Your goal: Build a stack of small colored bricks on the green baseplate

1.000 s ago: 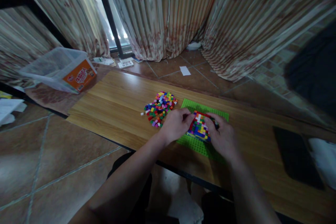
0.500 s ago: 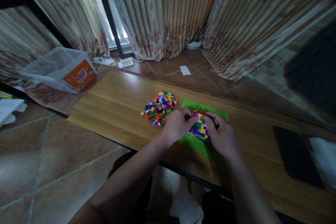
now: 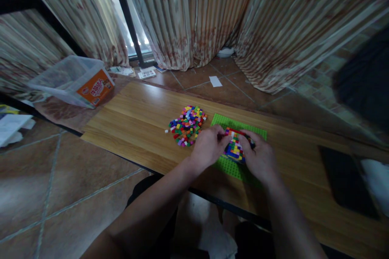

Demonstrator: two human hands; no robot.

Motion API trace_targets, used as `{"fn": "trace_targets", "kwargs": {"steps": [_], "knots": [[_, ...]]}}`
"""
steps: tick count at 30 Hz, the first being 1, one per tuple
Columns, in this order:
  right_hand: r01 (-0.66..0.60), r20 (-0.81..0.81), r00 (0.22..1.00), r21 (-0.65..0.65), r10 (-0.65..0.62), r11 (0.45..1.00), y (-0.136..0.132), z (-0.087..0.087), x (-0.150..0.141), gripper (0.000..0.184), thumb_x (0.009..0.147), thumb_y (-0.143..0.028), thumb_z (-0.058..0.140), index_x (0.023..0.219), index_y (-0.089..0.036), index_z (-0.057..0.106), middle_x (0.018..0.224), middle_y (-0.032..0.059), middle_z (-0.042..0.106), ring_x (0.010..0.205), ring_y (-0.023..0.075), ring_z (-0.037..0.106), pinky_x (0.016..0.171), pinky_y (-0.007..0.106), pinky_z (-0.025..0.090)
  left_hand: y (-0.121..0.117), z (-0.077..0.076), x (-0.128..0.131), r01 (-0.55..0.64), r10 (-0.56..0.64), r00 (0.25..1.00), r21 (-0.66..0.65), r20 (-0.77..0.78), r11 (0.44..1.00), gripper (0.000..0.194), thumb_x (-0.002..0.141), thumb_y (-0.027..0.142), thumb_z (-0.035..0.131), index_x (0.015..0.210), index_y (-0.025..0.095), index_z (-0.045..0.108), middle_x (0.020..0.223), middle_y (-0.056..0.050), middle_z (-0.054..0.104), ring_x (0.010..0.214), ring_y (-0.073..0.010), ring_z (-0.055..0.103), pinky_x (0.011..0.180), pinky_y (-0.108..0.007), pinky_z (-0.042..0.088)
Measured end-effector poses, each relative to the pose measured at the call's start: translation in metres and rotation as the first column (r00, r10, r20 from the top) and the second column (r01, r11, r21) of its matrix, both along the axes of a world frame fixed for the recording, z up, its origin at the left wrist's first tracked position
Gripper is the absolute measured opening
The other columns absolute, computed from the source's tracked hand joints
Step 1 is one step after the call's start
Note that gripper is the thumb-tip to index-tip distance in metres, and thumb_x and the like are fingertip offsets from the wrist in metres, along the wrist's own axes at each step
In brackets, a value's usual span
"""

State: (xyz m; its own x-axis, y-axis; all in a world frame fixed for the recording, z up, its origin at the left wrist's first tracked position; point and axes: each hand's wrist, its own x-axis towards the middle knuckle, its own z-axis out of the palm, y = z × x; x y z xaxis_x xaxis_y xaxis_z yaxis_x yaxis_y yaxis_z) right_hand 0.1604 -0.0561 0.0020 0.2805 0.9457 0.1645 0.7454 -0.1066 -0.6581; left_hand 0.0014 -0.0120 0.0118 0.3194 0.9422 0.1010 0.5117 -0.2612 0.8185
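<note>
A block of many-coloured toy bricks (image 3: 235, 149) stands on a green studded baseplate (image 3: 228, 167). My left hand (image 3: 209, 145) is at the block's left side, thumb and fingers drawn together at its edge. Round the right side is my right hand (image 3: 260, 154), its thumb on the top near the far edge and its fingers curled along the far right side. Both hands seem to grip the block, and they cover its left and right edges. Whether a loose brick is in the left fingertips is too small to tell.
Left of the baseplate, a pile of loose coloured bricks (image 3: 187, 123) lies on the wooden table (image 3: 130, 117). A dark flat mat (image 3: 346, 180) is at the right. Beyond the table's left end stands a clear plastic bin (image 3: 65, 83) with an orange label.
The view has shifted slightly, so everything sits a little further right. My left thumb has moved slightly at the block's edge; my right hand keeps its hold.
</note>
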Motion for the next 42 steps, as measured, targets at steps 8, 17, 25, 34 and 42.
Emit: {"fn": "trace_targets", "kwargs": {"steps": [8,17,25,34,42], "knots": [[0.01,0.007,1.0,-0.014,-0.01,1.0,-0.001,0.0,0.0,0.052,0.089,-0.056,0.044,0.113,-0.017,0.068,0.109,0.0133,0.069,0.096,0.0261,0.065,0.088,0.042,0.048,-0.001,0.003,0.0,0.014,-0.013,1.0,0.037,-0.011,0.999,0.016,0.086,0.031,0.061,0.078,0.017,0.062,0.071,0.0,0.064,0.061,-0.0119,0.055,0.058,-0.023,0.039],[0.005,0.019,1.0,-0.022,-0.005,1.0,-0.002,0.002,0.001,0.052,0.089,-0.058,0.043,0.111,-0.018,0.069,0.105,0.0118,0.07,0.092,0.0247,0.064,0.084,0.039,0.049,0.021,0.002,-0.023,0.038,-0.038,0.999,0.098,-0.002,0.994,0.02,0.09,0.023,0.05,0.078,0.015,0.064,0.067,0.0,0.063,0.06,-0.0111,0.054,0.058,-0.022,0.039],[0.023,-0.001,1.0,-0.06,-0.023,0.998,-0.001,0.0,0.003,0.053,0.088,-0.059,0.042,0.113,-0.02,0.068,0.105,0.0111,0.069,0.091,0.0243,0.064,0.082,0.038,0.049,0.051,-0.002,-0.073,0.065,-0.064,0.998,0.097,-0.005,0.993,0.017,0.079,0.01,0.054,0.086,0.014,0.069,0.081,-0.003,0.071,0.074,-0.0133,0.063,0.07,-0.022,0.049],[0.035,0.014,0.999,-0.094,-0.034,0.995,-0.001,0.002,0.003,0.059,0.086,-0.063,0.041,0.114,-0.019,0.068,0.103,0.012,0.069,0.089,0.0254,0.064,0.082,0.039,0.048,0.042,0.003,-0.077,0.357,-0.324,0.873,0.027,-0.364,0.934,0.01,0.075,0.018,0.062,0.078,0.017,0.071,0.079,-0.002,0.072,0.071,-0.0142,0.063,0.066,-0.022,0.046],[0.033,0.008,0.999,-0.081,-0.032,0.996,-0.002,0.0,0.004,0.058,0.087,-0.062,0.041,0.115,-0.019,0.068,0.101,0.0113,0.069,0.086,0.0241,0.064,0.079,0.038,0.049,0.035,0.005,-0.068,0.321,-0.239,0.792,0.049,-0.561,0.946,0.018,0.078,0.016,0.056,0.082,0.018,0.073,0.083,-0.006,0.072,0.079,-0.0204,0.065,0.067,-0.026,0.046]]}}
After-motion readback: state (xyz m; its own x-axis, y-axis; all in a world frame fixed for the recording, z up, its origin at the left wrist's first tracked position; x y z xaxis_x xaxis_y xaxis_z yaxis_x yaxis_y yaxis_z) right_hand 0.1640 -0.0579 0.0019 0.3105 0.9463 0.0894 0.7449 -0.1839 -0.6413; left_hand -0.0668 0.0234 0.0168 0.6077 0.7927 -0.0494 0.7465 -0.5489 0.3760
